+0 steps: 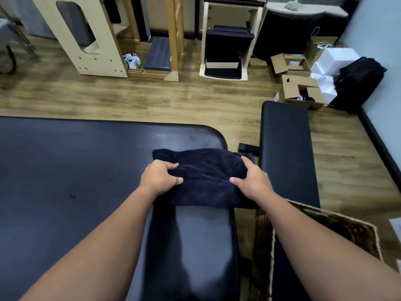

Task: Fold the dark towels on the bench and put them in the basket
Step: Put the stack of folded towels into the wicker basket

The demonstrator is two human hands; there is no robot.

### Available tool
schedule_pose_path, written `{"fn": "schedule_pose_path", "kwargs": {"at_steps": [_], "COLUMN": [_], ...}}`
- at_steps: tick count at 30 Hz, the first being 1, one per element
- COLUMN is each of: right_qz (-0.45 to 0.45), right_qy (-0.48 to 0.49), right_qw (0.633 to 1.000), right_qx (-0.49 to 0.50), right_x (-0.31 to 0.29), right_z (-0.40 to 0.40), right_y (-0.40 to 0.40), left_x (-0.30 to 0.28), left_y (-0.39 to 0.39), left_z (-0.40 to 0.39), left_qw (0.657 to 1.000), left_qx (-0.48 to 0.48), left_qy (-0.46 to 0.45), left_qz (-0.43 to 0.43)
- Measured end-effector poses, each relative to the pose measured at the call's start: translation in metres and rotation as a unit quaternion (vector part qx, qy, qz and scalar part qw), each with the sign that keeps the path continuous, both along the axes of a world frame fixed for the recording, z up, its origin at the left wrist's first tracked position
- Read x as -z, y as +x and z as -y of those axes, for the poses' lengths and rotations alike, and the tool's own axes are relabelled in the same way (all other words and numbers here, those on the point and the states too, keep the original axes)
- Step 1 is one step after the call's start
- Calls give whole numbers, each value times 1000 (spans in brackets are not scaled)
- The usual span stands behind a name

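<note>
**Dark towel gripped at both ends on a padded bench**

A dark navy terry-cloth towel [204, 177], folded into a thick rectangle, lies across the far end of a narrow black padded bench [201, 240] at the centre of the frame. The person's left hand [160, 178] grasps the towel's left end, thumb on top and fingers curled around the edge. The right hand [252, 178] grasps the right end the same way. Both bare forearms reach in from the bottom corners. A brown woven wicker basket [263, 233] sits on the wooden floor at lower right, just beside the bench, partly hidden by the right arm. A wide black padded mat table [65, 170] fills the left. Open cardboard boxes [299, 83] sit at upper right.
</note>
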State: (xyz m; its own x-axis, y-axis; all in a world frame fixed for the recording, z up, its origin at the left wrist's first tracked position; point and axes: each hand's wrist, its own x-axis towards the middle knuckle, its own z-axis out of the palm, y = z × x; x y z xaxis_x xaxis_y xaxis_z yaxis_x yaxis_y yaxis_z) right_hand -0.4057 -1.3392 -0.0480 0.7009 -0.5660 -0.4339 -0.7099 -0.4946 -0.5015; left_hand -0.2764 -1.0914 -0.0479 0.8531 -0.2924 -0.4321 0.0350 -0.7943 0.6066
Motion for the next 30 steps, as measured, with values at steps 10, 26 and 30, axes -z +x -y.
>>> {"fn": "schedule_pose_path", "kwargs": {"at_steps": [10,26,30], "right_qz": [21,-100,-142], "right_qy": [13,28,-2], "right_qw": [997,989,984], "right_qx": [71,106,109], "right_x": [7,86,88], "right_z": [49,81,66], "right_y": [-212,-472,-475], "left_x": [-4,66,80], "left_y": [-180,-433,-445], "left_z": [61,129,129], "left_qw": [998,974,951], "left_qx": [17,198,265], "left_qy": [-53,99,160], "left_qz": [1,-49,11]}}
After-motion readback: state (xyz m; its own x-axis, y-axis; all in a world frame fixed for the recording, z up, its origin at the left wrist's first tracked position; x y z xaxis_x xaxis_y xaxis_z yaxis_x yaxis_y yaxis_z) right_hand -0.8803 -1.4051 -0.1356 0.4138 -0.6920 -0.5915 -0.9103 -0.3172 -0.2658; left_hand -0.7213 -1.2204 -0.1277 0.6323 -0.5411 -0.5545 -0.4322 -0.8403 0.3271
